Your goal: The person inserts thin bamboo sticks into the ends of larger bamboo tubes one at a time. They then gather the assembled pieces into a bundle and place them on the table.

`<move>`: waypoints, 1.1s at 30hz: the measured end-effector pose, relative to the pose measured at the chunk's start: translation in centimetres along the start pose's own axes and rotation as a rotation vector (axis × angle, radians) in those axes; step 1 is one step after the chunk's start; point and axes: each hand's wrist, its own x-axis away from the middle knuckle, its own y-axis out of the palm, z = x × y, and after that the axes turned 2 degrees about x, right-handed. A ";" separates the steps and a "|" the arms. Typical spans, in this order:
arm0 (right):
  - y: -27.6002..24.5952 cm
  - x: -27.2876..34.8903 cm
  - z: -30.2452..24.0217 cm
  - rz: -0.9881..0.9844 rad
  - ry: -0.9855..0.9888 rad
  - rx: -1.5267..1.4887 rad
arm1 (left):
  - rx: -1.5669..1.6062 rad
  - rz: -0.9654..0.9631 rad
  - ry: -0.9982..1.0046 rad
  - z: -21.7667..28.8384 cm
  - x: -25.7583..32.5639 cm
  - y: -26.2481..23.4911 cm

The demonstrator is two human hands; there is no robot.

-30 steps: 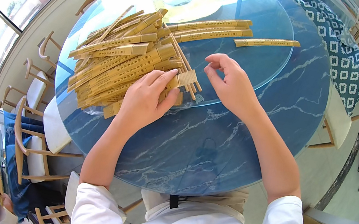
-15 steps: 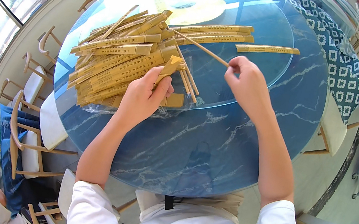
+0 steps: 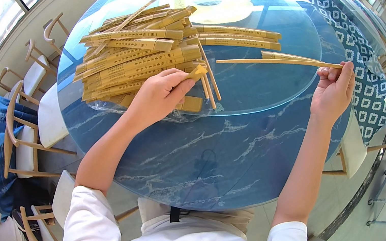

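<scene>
A pair of bare chopsticks (image 3: 280,62) is being drawn out of its paper sleeve, toward the right edge of the round blue table (image 3: 207,159). The right hand (image 3: 333,89) is closed around their far ends. The left hand (image 3: 158,95) is pinched on the emptied sleeve (image 3: 197,71) beside the heap of wrapped chopsticks (image 3: 137,56) on the glass turntable (image 3: 265,89). A spot for the freed pair seems needed next.

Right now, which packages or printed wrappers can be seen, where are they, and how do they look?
Sleeve pile: long tan paper chopstick sleeves with dark print, heaped left on the glass turntable.
Torn sleeve: in left hand grip.
Bare chopsticks: in right hand.
</scene>
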 end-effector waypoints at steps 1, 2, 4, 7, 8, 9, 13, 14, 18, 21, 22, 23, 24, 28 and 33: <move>0.1 0.2 0.1 -0.007 0.014 -0.018 | 0.052 0.001 -0.073 0.4 0.1 0.1; 0.3 0.3 0.1 -0.022 0.019 -0.014 | 0.105 0.001 -0.145 0.6 0.1 0.1; 0.7 0.6 0.2 -0.052 0.035 -0.009 | 0.119 -0.044 -0.163 0.4 0.0 -0.1; 1.2 1.1 0.0 -0.097 0.050 0.001 | 0.127 -0.090 -0.191 0.4 -0.1 -0.4; 1.3 1.3 0.1 -0.106 0.051 0.010 | 0.127 -0.101 -0.201 0.4 -0.1 -0.4; 1.3 1.4 0.2 -0.116 0.052 0.019 | 0.136 -0.095 -0.192 0.3 -0.1 -0.3; 1.8 2.1 0.4 -0.105 0.049 0.066 | 0.149 -0.078 -0.139 0.1 0.1 0.0; 1.9 2.1 0.3 -0.121 0.044 0.055 | 0.147 -0.076 -0.121 0.1 0.1 0.0; 2.6 2.6 -0.5 -0.172 0.050 0.043 | 0.157 -0.082 -0.169 0.5 0.0 0.0; 2.9 3.4 -0.4 -0.262 0.092 0.057 | 0.140 -0.098 -0.187 0.5 -0.1 0.0; 2.9 3.6 -0.3 -0.301 0.107 0.063 | 0.134 -0.099 -0.189 0.4 -0.1 0.1; 3.0 3.7 -0.3 -0.305 0.114 0.074 | 0.128 -0.101 -0.191 0.3 -0.1 0.1; 3.1 3.8 -0.3 -0.312 0.122 0.083 | 0.132 -0.096 -0.190 0.2 -0.1 0.1; 2.7 3.4 -0.1 -0.300 0.114 0.054 | 0.143 -0.097 -0.188 -0.1 -0.1 -0.1; 2.8 3.5 -0.3 -0.321 0.101 0.092 | 0.159 -0.116 -0.217 0.2 -0.1 -0.1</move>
